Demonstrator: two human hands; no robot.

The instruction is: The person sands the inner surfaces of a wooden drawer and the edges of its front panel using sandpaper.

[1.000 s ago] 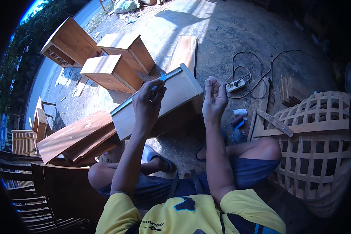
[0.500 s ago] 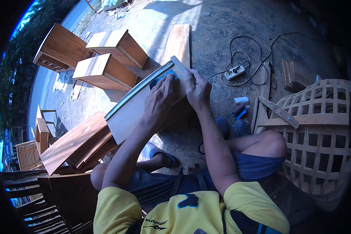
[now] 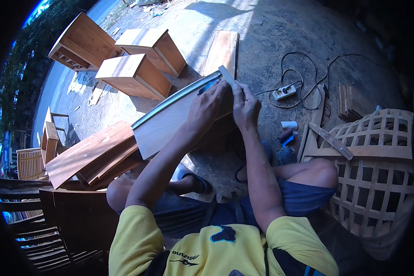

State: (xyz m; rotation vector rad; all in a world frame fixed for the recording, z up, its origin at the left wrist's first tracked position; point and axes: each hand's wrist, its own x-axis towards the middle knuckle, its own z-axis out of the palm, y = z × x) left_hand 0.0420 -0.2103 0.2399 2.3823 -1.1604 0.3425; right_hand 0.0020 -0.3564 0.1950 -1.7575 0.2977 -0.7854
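Over concrete, hands clasp drawer and blue sheet.

Bright daylight is received from the upper left; the floor is banded by shadow; the right side is underexposed; straight edges are bowed.

Yellow short-sleeved shirt, blue-edged dark chest emblem, dark side panel; dark blue shorts.
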